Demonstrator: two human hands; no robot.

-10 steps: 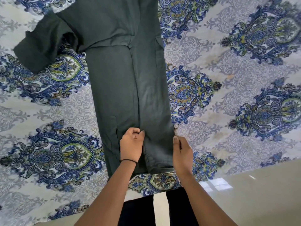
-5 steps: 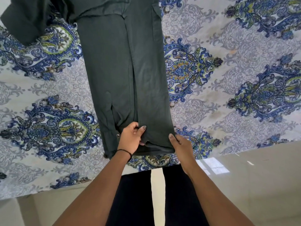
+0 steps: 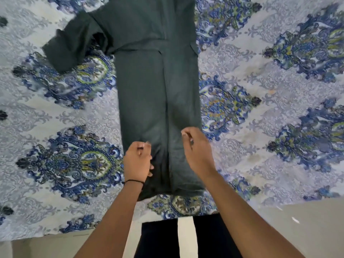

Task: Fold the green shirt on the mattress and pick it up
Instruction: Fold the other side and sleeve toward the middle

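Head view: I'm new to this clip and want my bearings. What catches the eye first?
The green shirt, folded into a long narrow strip, runs down the middle of the blue-patterned mattress, with one sleeve sticking out at upper left. The left hand and right hand are over its near end, fingers curled; whether they grip cloth is unclear.

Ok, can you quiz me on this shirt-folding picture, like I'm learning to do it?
1. True or false: the green shirt is crumpled into a ball.
2. Which wrist wears the black band? A left, B right, C both.
3. Fill in: one sleeve sticks out toward the picture's ___ side.
Key: 1 false, it lies flat as a long strip on the mattress. 2 A. 3 left.
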